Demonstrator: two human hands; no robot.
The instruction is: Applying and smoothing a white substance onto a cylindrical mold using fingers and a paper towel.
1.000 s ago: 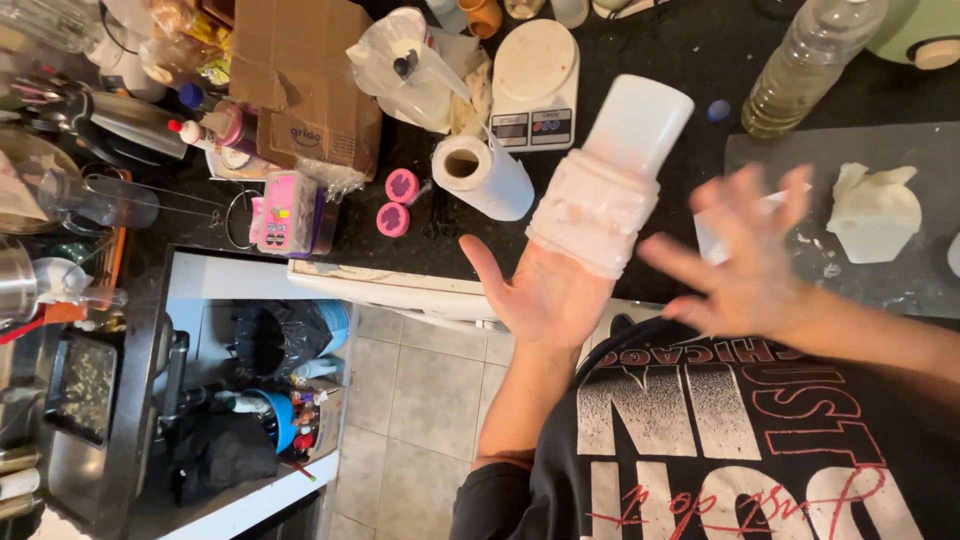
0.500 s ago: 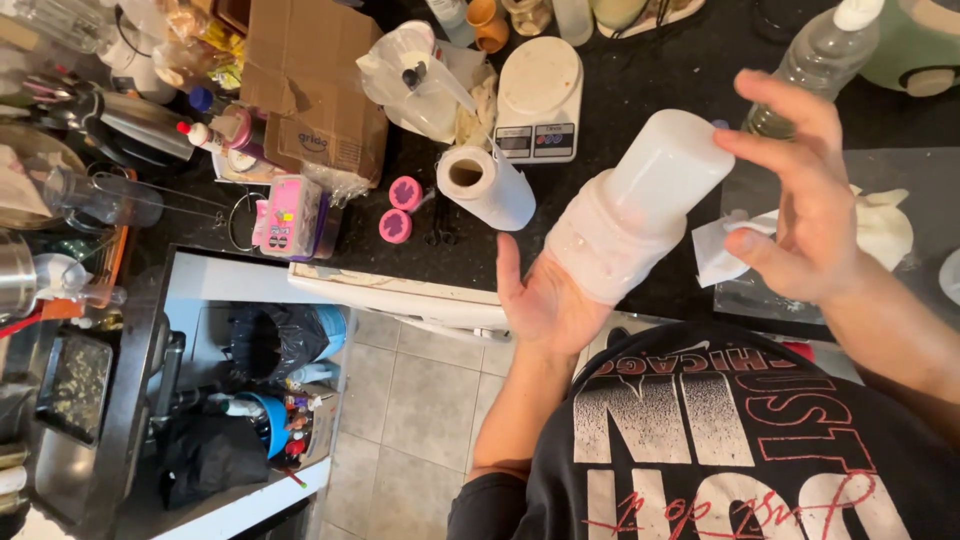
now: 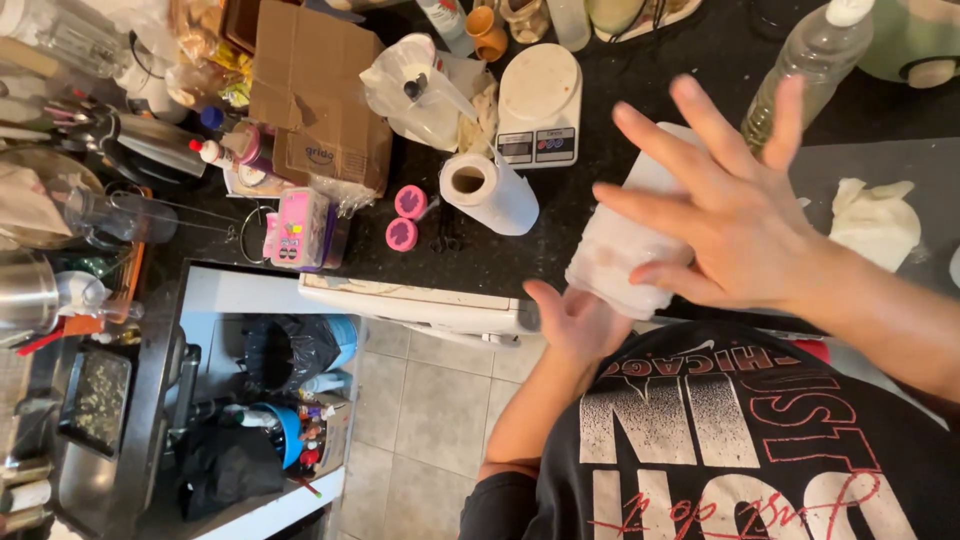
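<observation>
Left hand [image 3: 580,325] cups the white container [image 3: 630,245] from below; right hand [image 3: 735,215] rests on it, fingers spread open, above the table [image 3: 640,130]

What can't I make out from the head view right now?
- White tub: mostly hidden by the right hand; its contents cannot be told.
- Left hand: under the tub's base, its fingertips hidden, so its grip is unclear.
- Kitchen scale: display too small to read.
- Plastic bottle: partly behind a right finger.
- Pale lump on the counter: too blurred to identify.
</observation>
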